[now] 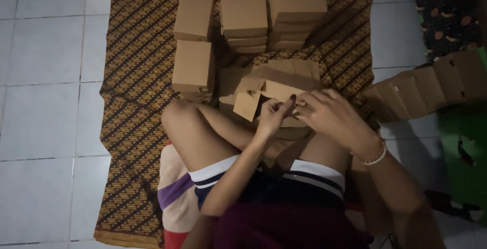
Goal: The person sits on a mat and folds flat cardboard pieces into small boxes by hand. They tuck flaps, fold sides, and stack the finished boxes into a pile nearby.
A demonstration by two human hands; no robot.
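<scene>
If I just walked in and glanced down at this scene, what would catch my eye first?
Probably the two hands at the centre: the left hand and right hand both grip a half-folded brown cardboard box above the person's crossed legs. Next, the stacks of finished boxes lined up behind it on the patterned brown mat. At the right edge, a row of flat cardboard pieces leans over the tiled floor.

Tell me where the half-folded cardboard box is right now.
In the head view, the half-folded cardboard box sits centre frame, held by the left hand and right hand, above the knees and just below the stacks of finished boxes.
</scene>
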